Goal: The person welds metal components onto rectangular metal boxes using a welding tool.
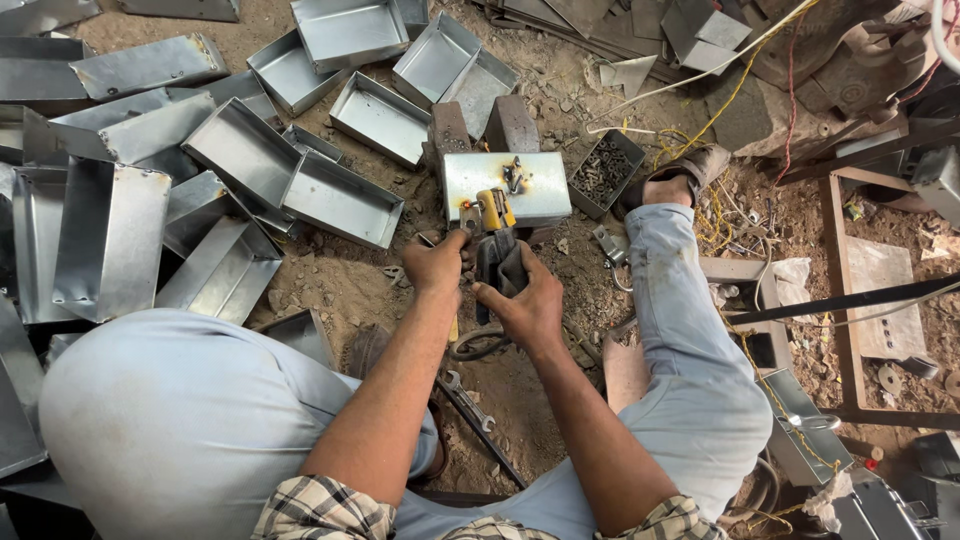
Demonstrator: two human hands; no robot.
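Observation:
My left hand (437,262) and my right hand (522,298) together grip a welding electrode holder (497,240) with a yellow head and a dark cloth-wrapped handle. Its tip points at a sheet-metal box (520,190) lying in front of me on the dirt floor, where a small metal fitting (513,175) sits on the box's top face. My right hand wraps the handle. My left hand closes on the holder from the left side.
Several open sheet-metal trays (340,200) lie piled at the left and back. A small tray of screws (603,172) stands right of the box. A spanner (470,402) lies between my legs. Cables (720,110) and a metal frame (850,300) crowd the right.

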